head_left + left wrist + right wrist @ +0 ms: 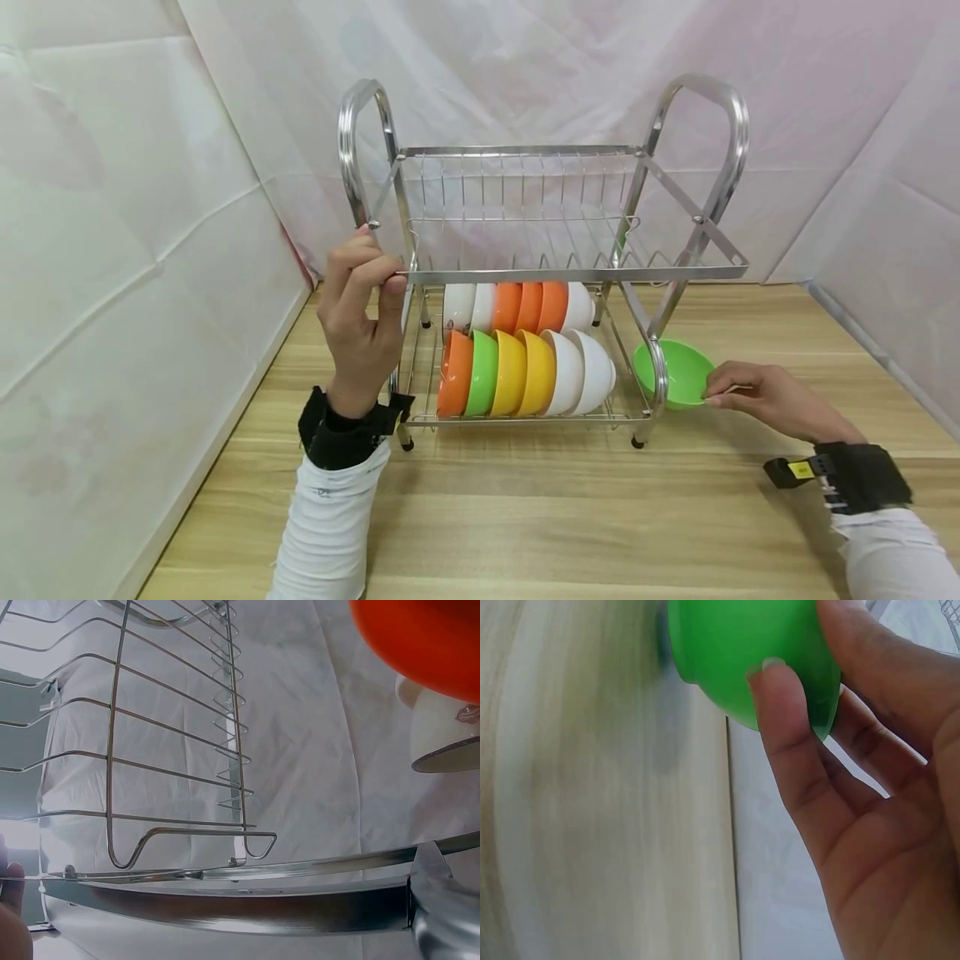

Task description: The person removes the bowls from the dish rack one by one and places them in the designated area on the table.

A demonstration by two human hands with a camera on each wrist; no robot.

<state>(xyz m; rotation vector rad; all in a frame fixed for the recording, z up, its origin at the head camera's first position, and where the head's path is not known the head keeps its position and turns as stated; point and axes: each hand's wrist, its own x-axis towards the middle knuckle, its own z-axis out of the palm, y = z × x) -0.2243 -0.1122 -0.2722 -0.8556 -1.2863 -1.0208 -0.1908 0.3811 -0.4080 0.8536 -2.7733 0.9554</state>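
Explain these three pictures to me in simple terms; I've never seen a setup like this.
There is no machine here: someone works bare-handed. The wide picture is taken from the head, looking forward and down. The other two are taken from the left and right wrists, each close to that hand's work.

On the table stands a two-level metal rack. Its lower shelf carries two rows of bowls standing on edge. The left hand holds the rack's upper front corner. The right hand pinches the rim of a separate green bowl, beside the rack.
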